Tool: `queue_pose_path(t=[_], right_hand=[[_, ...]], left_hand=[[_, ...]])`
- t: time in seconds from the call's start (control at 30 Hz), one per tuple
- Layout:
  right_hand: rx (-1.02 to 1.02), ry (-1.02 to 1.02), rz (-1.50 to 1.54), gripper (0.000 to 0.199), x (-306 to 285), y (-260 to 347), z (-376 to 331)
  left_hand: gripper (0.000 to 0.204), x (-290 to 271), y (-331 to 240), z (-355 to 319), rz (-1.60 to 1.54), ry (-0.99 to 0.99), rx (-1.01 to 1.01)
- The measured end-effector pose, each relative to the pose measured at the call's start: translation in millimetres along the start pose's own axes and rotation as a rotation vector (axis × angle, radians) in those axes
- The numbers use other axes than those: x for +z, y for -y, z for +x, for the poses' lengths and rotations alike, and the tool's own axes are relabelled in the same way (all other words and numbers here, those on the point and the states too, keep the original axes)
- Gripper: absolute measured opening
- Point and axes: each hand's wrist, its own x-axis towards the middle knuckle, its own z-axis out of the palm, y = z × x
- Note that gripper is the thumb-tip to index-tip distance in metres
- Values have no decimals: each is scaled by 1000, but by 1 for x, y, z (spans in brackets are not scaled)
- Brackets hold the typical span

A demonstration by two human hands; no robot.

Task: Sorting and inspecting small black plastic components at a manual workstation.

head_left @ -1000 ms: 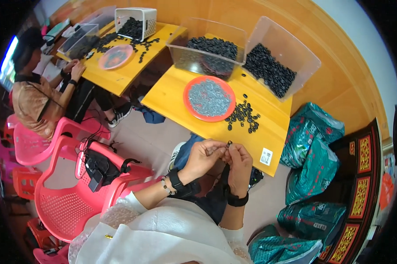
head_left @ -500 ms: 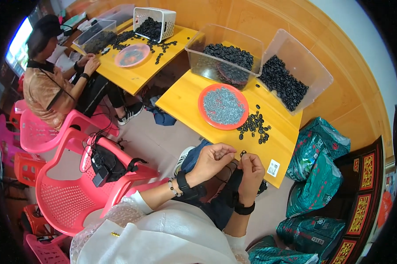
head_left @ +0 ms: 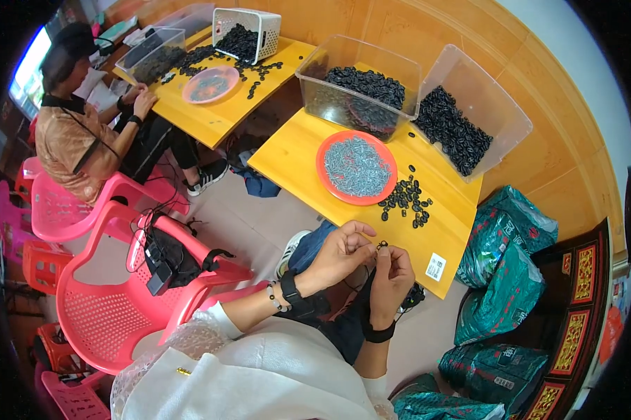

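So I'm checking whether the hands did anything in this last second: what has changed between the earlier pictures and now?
Little. The left hand and right hand stay together below the table edge, fingertips pinching a small black piece as before; nothing was picked up or let go. The view has shifted, so the orange plate, the loose black pieces and the clear bins only seem displaced.

To your left stands a pink chair (head_left: 112, 308) with black gear on it; far left, another person (head_left: 77, 133) sits; right, green sacks (head_left: 511, 266) lie heaped.
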Motion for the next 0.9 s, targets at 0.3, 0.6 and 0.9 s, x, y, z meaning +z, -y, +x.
queue_pose_path(t=[0.3,0.6,0.9], right_hand=[[-107,37,-283,15,8,8,-5],[-169,-3,-372,19,1,-2,-4],[-254,-37,-368,14,5,-6,-3]], left_hand=[[16,3,3,-2,-82,-22,0],[16,7,7,-3,-189,-21,-88],[14,5,5,-5,-333,-82,-263]])
